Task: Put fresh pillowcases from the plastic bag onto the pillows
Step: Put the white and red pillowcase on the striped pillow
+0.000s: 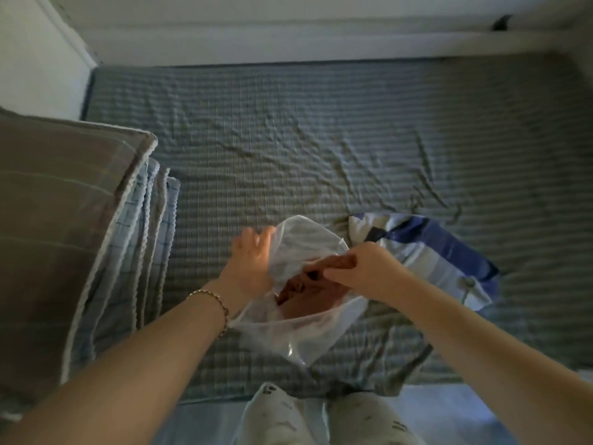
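A clear plastic bag (298, 335) lies open on the bed near the front edge. Reddish-brown folded fabric, a pillowcase (308, 300), fills the bag. My left hand (250, 255) holds the bag's left rim and spreads the mouth. My right hand (359, 268) pinches a fold of the reddish-brown fabric at the bag's mouth. A stack of pillows (73, 239) lies at the left, the top one in a brown striped case, with blue checked ones under it. A blue and white patterned pillowcase (430, 248) lies crumpled on the bed just right of the bag.
The bed is covered with a wrinkled grey-green checked sheet (321, 139), which runs to a white wall (288, 33) at the back. My legs in light trousers (321, 419) stand against the bed's front edge.
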Tool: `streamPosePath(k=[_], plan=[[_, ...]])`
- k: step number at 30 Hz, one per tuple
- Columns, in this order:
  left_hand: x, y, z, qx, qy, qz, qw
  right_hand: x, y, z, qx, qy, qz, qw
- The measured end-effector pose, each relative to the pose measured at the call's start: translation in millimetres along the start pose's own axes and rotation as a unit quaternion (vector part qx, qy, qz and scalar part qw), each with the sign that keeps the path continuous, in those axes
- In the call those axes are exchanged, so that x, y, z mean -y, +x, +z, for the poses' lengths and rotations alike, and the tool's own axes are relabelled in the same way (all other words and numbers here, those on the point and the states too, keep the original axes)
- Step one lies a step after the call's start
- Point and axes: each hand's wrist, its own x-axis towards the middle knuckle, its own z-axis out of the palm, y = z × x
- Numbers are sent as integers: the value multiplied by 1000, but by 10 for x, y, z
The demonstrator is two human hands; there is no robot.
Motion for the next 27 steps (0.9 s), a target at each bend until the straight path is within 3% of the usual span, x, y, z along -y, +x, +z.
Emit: streamPosePath(k=[2,4,6,8,13,15,19,21,22,24,27], plan=[[-325,-236,-1,-38,40,42,998,-86,-246,-179,-7,260,10,965],[-520,-381,20,-29,37,39,998,-60,-411,-403,39,498,25,866],[-655,-483,46,-36,40,31,998,-24,-596,-698,47,638,-15,768],[-800,-554,16,-51,41,30,997,-11,-835,-1118,22,712,-88,696],[-1113,-650,-280,-81,30,68,994,-113,-1201,-1894,-49,784,-231,575],[-1210,-632,-438,-99,-6,85,992,-185,-1166,-1962,-66,792,-219,567],[-1416,-612,-762,-195,-218,143,946,-220,-1091,-1873,-127,700,-145,687],[-1518,-651,-835,-224,-205,188,934,-216,-1022,-1739,-126,687,-110,707],[-1590,-698,-853,-232,-177,212,933,-197,-997,-1683,-121,692,-96,705],[-1647,-670,-789,-214,-79,240,944,-116,-986,-1623,-113,730,-90,668],[-1503,-587,-554,-106,47,228,967,83,-1094,-1731,-89,785,-166,591]])
